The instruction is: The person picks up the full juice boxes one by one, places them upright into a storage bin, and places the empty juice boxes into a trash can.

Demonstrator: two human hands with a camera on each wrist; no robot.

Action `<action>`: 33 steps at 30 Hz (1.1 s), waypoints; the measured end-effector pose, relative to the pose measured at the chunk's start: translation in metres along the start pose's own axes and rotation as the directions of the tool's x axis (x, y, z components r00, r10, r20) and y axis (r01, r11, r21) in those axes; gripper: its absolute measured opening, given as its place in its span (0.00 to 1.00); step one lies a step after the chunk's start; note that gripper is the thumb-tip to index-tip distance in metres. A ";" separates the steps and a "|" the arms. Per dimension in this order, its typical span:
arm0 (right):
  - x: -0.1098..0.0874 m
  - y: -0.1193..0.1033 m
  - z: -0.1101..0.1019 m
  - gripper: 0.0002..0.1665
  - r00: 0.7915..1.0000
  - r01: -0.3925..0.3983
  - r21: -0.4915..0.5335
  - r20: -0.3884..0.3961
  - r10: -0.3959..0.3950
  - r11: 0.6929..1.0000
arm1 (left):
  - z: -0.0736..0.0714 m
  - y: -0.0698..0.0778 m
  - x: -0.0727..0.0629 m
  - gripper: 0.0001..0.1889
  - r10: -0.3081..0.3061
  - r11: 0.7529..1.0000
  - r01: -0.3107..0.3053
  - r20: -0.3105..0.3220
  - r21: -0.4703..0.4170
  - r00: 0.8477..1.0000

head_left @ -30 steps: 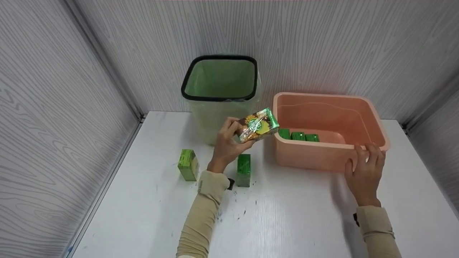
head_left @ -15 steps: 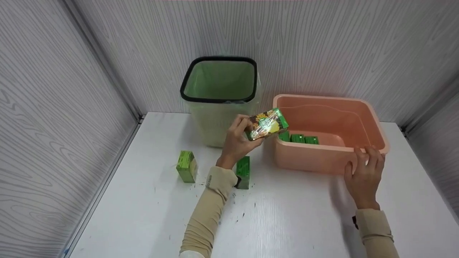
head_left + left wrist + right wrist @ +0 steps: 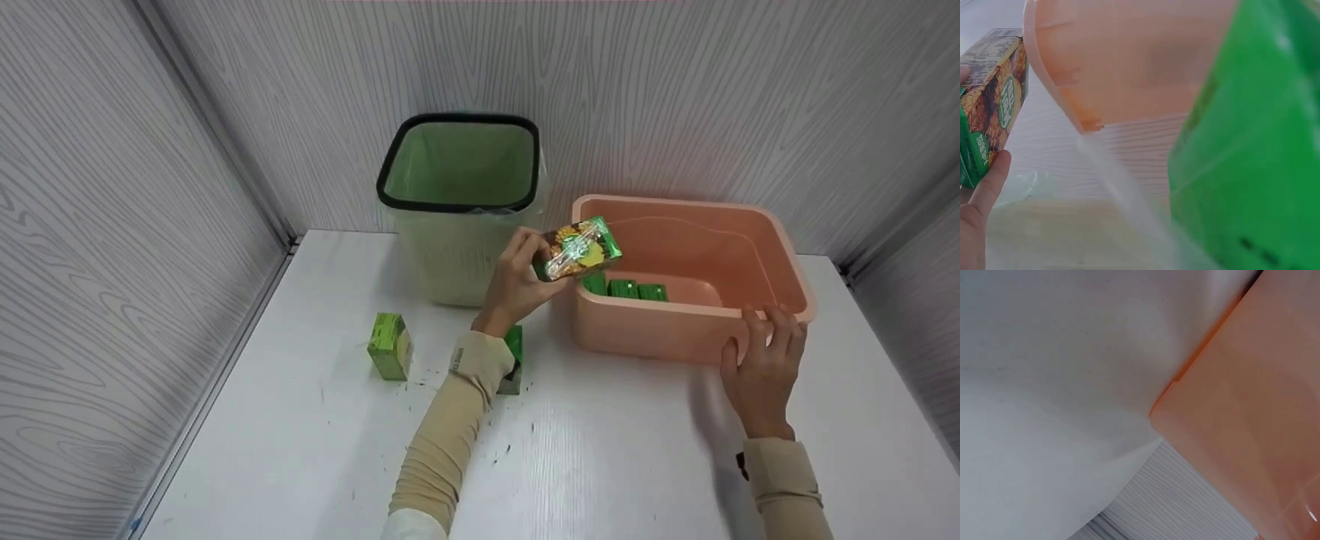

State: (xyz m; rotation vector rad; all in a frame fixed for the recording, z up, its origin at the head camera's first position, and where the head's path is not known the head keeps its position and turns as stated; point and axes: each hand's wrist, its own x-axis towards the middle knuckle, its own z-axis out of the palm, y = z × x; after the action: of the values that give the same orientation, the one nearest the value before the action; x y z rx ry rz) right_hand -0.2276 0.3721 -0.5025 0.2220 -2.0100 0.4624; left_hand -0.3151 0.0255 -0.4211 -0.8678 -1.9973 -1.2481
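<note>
My left hand [image 3: 517, 281] grips a small drink carton [image 3: 581, 251] with brown and yellow print and green ends. It holds the carton tilted, overlapping the left corner of the pink tub [image 3: 652, 330] in the head view. In the left wrist view, the same carton [image 3: 1002, 101] has the fingers at its lower edge. My right hand [image 3: 761, 375] holds the tub's front rim near the right corner, fingertips hooked over it. Several green cartons [image 3: 622, 288] sit inside the tub at the left. The right wrist view shows the tub's wall [image 3: 1241, 399], not the hand.
A bin [image 3: 465, 262] with a black rim and a clear liner stands left of the tub. A light green carton [image 3: 390, 346] stands on the white table [image 3: 600, 450]. A darker green carton [image 3: 511, 385] is partly hidden behind my left wrist. Small dark specks lie nearby.
My left hand has moved right with the drink carton, from in front of the bin to the tub's left corner. My right hand has stayed on the rim.
</note>
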 end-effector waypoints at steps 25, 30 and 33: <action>0.005 -0.008 -0.005 0.21 1.000 -0.024 -0.020 0.000 0.024 1.000 | 0.022 0.000 0.027 0.18 -0.002 0.994 -0.003 0.049 0.108 0.999; 0.004 -0.007 -0.007 0.22 1.000 -0.022 -0.040 -0.008 0.022 0.999 | 0.026 0.001 0.032 0.18 0.028 0.988 -0.039 0.075 0.151 0.997; 0.004 -0.007 -0.007 0.22 1.000 -0.021 -0.045 -0.007 0.021 0.999 | 0.026 0.002 0.035 0.17 0.020 0.986 -0.036 0.096 0.165 0.995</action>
State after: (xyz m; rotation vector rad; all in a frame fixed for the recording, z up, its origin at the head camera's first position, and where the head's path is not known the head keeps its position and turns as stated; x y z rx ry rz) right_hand -0.2214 0.3690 -0.4951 0.1715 -2.0161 0.4301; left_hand -0.3379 0.0569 -0.4019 -0.8834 -2.1214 -1.0244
